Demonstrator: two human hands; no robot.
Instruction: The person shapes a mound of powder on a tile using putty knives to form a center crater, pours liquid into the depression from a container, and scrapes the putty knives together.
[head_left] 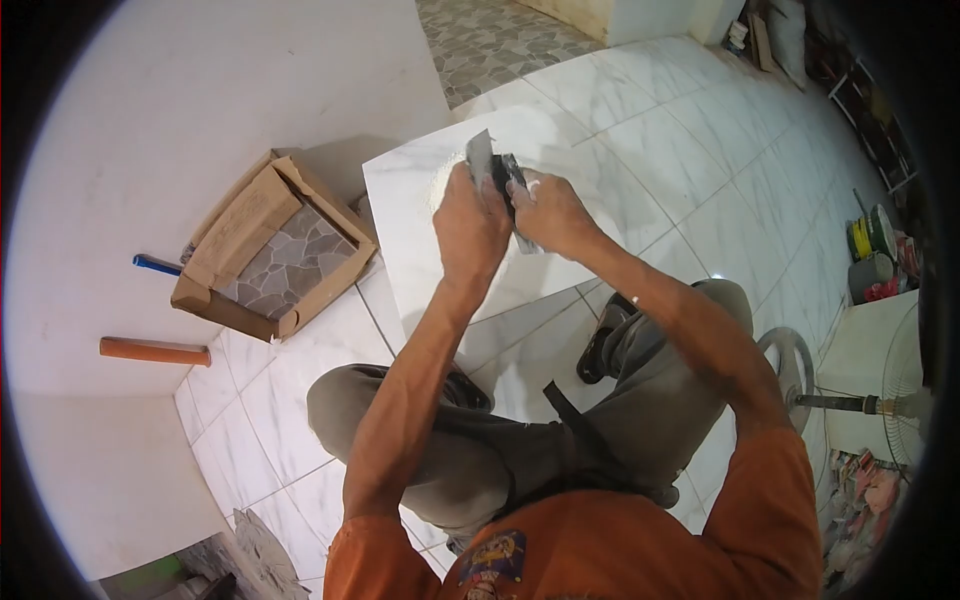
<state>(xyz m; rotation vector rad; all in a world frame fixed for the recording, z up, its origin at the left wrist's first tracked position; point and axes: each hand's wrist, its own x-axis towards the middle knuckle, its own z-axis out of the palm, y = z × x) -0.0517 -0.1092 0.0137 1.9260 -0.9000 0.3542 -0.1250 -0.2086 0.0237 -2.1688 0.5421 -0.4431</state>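
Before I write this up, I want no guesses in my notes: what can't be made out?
All in the head view:
- Lower end of the metal blade: hidden by the left hand.
- Shirt print: cut off by the bottom edge.
- Fan's far side: lost in the dark rim.

Grey flat blade (pixel 480 152) raised in your left hand (pixel 472 225), dark-and-metal trowel (pixel 528 242) tilted in your right hand (pixel 553 214), both over your white panel (pixel 405 215).
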